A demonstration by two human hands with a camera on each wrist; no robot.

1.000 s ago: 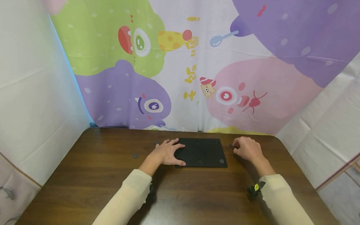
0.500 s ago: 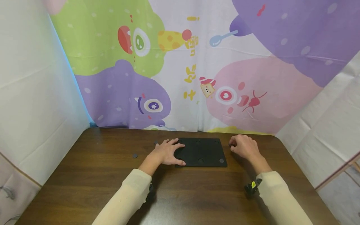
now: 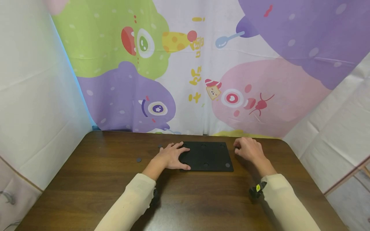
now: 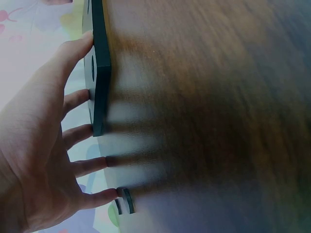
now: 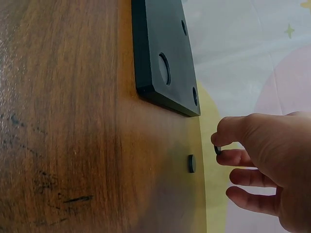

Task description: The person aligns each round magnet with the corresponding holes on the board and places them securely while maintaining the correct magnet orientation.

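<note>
A flat black board (image 3: pixel 208 155) with round recesses lies on the table. My left hand (image 3: pixel 170 157) rests on its left end, fingers spread and thumb at the near edge; the left wrist view shows the little finger beside a dark disc (image 4: pixel 128 200). Just right of the board, my right hand (image 3: pixel 251 150) pinches a small dark disc (image 5: pixel 217 149) between thumb and index finger, above the table. Another disc (image 5: pixel 192 164) lies on the wood below that hand. One grey disc (image 3: pixel 227 165) sits in the recess at the board's near right corner.
Left of the board, a loose dark disc (image 3: pixel 139 160) lies on the brown wooden table (image 3: pixel 196 199), with a second one farther back by the left hand. A cartoon-printed curtain (image 3: pixel 188 80) hangs behind the table's far edge.
My right hand has shifted left, closer to the board, with the disc between its fingertips. The left hand and the board have stayed in place.
</note>
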